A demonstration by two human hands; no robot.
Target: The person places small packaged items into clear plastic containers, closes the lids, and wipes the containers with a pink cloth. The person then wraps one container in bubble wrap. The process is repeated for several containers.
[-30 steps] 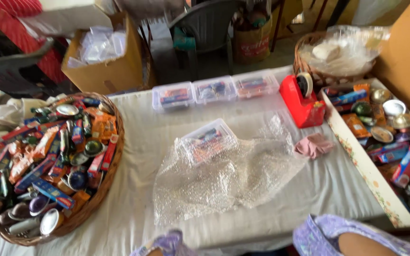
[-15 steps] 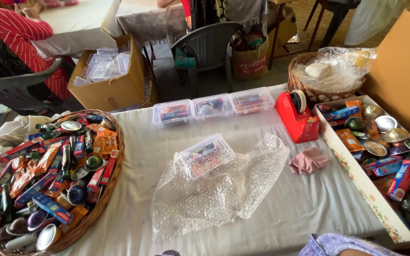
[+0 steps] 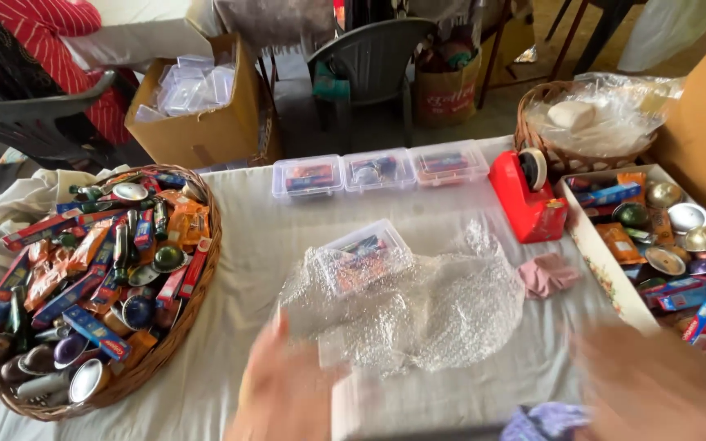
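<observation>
Fingers of the left hand (image 3: 283,392) blur at the bottom centre, loosely spread at the near edge of the bubble wrap (image 3: 418,314), while the right hand (image 3: 655,388) at lower right is too smeared to tell its fingers' state. On the wrap, mid-frame, lies a clear box (image 3: 361,257) on the white cloth (image 3: 247,245), with a full basket (image 3: 198,302) at left, a red tape dispenser (image 3: 529,196) and a tray (image 3: 598,253) at right. Beyond the table's far edge stand a carton (image 3: 206,131) and a grey chair (image 3: 373,57).
</observation>
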